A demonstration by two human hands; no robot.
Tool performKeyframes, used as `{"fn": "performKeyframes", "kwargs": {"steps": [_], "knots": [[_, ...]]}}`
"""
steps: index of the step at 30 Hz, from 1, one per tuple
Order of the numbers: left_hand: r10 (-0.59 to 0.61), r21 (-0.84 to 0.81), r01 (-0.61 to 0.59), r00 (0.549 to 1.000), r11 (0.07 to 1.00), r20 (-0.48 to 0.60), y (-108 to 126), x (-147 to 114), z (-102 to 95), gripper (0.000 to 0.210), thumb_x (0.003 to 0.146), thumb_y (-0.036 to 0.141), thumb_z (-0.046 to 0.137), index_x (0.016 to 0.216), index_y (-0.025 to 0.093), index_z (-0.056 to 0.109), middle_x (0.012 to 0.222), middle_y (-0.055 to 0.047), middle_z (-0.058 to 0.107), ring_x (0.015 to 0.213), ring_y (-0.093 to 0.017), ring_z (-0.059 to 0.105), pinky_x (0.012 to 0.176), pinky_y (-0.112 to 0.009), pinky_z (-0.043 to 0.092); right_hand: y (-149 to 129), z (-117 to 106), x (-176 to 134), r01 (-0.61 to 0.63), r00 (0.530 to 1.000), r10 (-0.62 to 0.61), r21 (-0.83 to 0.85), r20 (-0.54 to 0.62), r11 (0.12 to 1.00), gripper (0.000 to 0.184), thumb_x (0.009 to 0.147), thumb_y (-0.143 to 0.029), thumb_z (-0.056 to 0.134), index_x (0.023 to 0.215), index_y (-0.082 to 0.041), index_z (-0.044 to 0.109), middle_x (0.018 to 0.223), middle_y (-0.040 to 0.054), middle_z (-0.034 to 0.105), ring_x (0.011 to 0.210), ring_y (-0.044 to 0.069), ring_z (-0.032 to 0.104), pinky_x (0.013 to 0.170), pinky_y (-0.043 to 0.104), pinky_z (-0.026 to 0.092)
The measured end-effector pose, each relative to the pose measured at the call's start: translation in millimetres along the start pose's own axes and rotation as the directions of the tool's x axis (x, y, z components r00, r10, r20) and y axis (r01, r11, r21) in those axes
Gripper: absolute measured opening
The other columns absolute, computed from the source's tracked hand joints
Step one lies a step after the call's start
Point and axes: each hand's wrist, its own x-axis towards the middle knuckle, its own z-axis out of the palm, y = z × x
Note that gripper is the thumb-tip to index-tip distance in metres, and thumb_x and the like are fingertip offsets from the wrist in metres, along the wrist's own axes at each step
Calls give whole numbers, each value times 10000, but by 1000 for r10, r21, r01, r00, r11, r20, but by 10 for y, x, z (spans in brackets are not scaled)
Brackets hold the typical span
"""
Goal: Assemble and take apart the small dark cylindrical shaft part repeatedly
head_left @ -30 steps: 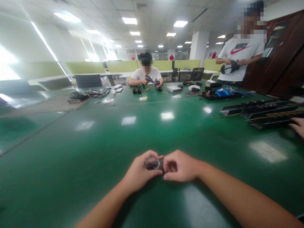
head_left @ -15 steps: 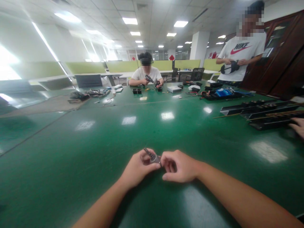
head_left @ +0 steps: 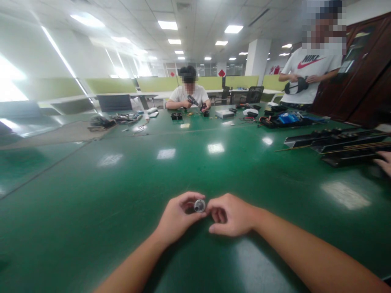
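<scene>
My left hand [head_left: 179, 215] is closed around a small grey cylindrical metal part [head_left: 200, 206], pinched between thumb and fingers just above the table. Its round end now faces me, with a dark stub near the middle; I cannot make out its exact kind. Close by on the right, my right hand [head_left: 230, 215] has its fingers loosely curled and its thumb held apart from them. The right index fingertip is beside the part and the left thumb tip; whether it touches them I cannot tell.
Across the green table [head_left: 137, 171] a seated person [head_left: 191, 95] holds a power drill [head_left: 192, 100]. Another person [head_left: 308, 75] stands at the right holding a dark item. Black metal channels [head_left: 339, 142] lie at the right near another person's hand [head_left: 383, 162]. Tools and a blue item [head_left: 288, 118] lie farther back.
The metal part has turned in my left hand: its ribbed shaft pointed up and left before, and now its end faces me. My right hand has hardly moved.
</scene>
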Motion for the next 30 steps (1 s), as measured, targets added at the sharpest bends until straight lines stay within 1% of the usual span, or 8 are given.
{"fn": "performKeyframes", "kwargs": {"steps": [6,10,16,22,24,27,30], "knots": [[65,-9,-65,998,998,-5,-17,11,-11,338,672,259,842,942,149,672,1110,-93,681,969,-220,678,876,-326,553,-31,-10,4,-6,1000,6,-38,-1,999,293,762,-339,737,996,-179,663,684,-31,632,563,104,570,550,199,415],[86,13,-86,996,996,-7,-10,3,-4,301,694,256,821,933,149,673,1117,-101,677,962,-219,678,866,-331,550,-39,-13,6,-5,1000,5,-48,1,999,289,763,-339,736,995,-180,669,685,-29,633,560,104,569,548,201,414],[95,73,-94,995,993,-9,-8,-5,-3,312,689,268,824,938,154,674,1078,-82,683,914,-201,671,823,-315,547,-27,7,7,-6,1000,6,-47,-9,999,276,764,-359,743,955,-180,654,680,-33,628,558,101,565,540,198,408],[95,105,-94,995,990,-6,34,-8,2,316,696,269,824,946,164,662,939,-38,684,862,-181,661,790,-287,532,-32,4,4,-3,1000,2,-57,-13,998,267,752,-378,754,872,-184,616,685,-34,615,566,99,561,537,194,401],[104,122,-103,995,987,2,53,-9,7,294,716,285,814,936,166,660,904,-28,677,835,-174,653,767,-278,524,-32,4,7,-4,1000,3,-59,-11,998,271,754,-378,752,878,-185,608,694,-33,620,571,100,562,543,196,406],[106,143,-106,994,984,5,74,-13,11,276,741,307,796,938,171,658,900,-25,671,821,-170,642,759,-276,512,-27,10,11,0,1000,-1,-56,-11,998,276,747,-367,754,891,-187,604,703,-33,623,572,101,564,545,197,409],[120,172,-119,993,978,7,82,-17,6,266,762,317,778,962,185,661,934,-25,670,851,-174,638,783,-280,498,-18,16,12,12,1000,-13,-57,-22,998,268,733,-358,765,850,-187,595,691,-36,616,571,101,561,549,198,410]]}}
